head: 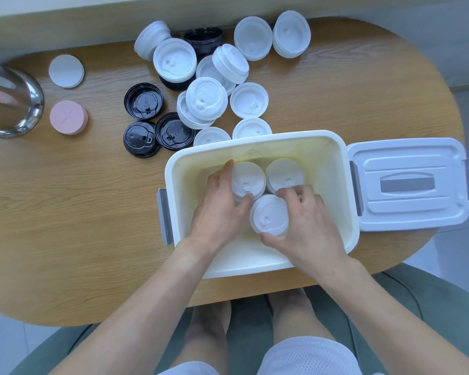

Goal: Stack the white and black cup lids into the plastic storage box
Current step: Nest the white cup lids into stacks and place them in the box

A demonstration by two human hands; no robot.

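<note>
Three white stacks stand in the box; your left hand grips one stack, your right hand another. Loose white lids and black lids still wait on the table.

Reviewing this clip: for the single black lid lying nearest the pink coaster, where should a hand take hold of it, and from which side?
Probably by its outer rim, from above. The black lid lies flat on the table, apart from its neighbours, with bare wood to its left. Thumb and fingers can pinch opposite rim edges; coming in from the left avoids the white lid pile on its right.
</note>
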